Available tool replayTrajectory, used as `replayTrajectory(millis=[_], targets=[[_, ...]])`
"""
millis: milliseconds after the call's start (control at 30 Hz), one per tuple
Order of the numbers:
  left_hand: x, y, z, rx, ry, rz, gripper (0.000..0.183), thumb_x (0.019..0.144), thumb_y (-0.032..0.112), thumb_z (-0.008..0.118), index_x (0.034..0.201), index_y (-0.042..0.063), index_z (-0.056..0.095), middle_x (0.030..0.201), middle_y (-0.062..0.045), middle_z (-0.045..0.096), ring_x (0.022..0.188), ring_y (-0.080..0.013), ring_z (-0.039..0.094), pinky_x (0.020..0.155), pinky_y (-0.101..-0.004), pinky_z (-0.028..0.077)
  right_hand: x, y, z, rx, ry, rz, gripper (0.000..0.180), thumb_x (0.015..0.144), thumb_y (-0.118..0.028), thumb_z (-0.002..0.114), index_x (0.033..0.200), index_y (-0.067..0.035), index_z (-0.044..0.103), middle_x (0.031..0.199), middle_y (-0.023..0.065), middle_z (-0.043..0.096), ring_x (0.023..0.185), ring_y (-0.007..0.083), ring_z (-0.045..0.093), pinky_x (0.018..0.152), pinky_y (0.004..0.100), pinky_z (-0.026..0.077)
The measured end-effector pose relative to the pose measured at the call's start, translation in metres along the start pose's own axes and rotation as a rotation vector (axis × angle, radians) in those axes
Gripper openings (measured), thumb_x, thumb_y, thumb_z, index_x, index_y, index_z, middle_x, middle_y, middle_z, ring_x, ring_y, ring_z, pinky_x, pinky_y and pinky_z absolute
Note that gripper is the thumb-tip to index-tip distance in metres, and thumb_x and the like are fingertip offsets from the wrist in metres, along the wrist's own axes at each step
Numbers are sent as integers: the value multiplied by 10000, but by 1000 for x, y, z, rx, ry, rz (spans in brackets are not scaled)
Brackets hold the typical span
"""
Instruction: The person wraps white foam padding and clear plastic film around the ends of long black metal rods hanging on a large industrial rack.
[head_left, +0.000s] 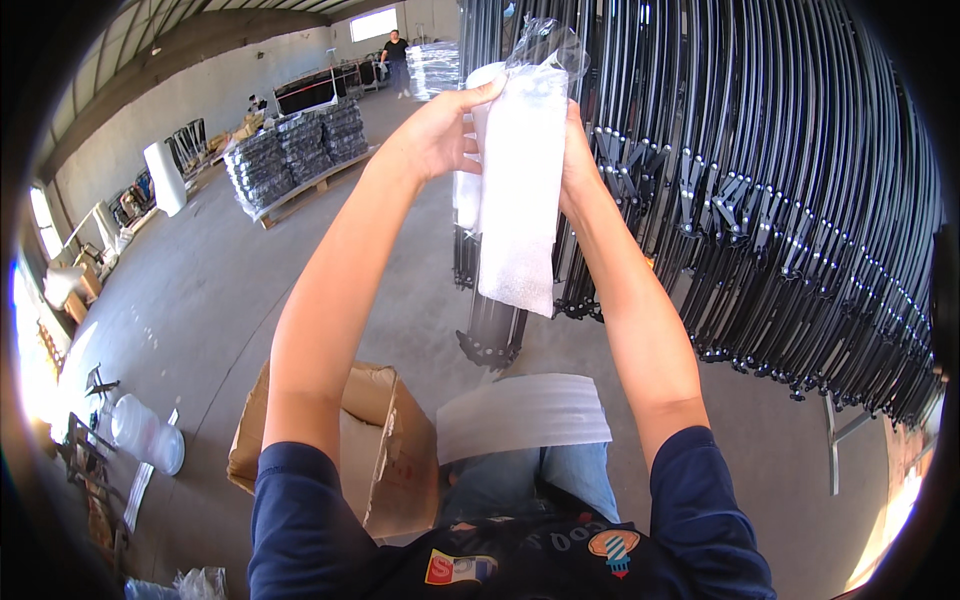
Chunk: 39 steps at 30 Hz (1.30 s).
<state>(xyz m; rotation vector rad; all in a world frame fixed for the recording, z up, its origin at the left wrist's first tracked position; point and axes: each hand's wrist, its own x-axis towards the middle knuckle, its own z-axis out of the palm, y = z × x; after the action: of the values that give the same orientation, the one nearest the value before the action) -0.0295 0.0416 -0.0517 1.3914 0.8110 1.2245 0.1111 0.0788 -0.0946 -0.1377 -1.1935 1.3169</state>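
Both my arms reach up and forward. A white foam sheet (521, 187), folded long and narrow, hangs between my hands, with a clear plastic bag (551, 49) at its top. My left hand (446, 131) holds its upper left side, thumb in front. My right hand (576, 150) is on its right edge, fingers mostly hidden behind it. Behind the foam stands a bundle of black metal frames (491, 337), its upper part covered. Another white foam sheet (525, 416) lies across my thighs.
An open cardboard box (405, 457) is beside my legs on the left. Many black folding metal frames (750, 187) stand close together at the right. A pallet (322, 180) carries wrapped stacks. A large water bottle (150, 435) lies at the left. A person (395, 60) stands far back.
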Motion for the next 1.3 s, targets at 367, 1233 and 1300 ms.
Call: replayTrajectory(millis=[367,1233,1300], targets=[[5,-10,12,-168,-115,189,404,748,241,631,1064,13,522,980,-72,590,901,-195,567,791,-361,452,-22,-20,11,-262,203,-267,255,869,-217,454,933,13,541,787,97,600,645,130,596,570,229,496],[-70,26,76,-234,-76,555,242,861,164,436,1020,6,526,942,-90,576,841,-147,566,702,-250,471,-10,-43,9,-316,88,-255,128,730,-34,532,780,64,599,702,144,611,576,186,600,533,275,481],[-19,22,58,-265,-332,235,254,848,176,466,1021,0,526,949,-103,577,857,-172,568,706,-271,484,-2,-42,0,-258,98,-220,156,796,-72,498,860,56,561,740,139,615,615,185,614,575,264,503]])
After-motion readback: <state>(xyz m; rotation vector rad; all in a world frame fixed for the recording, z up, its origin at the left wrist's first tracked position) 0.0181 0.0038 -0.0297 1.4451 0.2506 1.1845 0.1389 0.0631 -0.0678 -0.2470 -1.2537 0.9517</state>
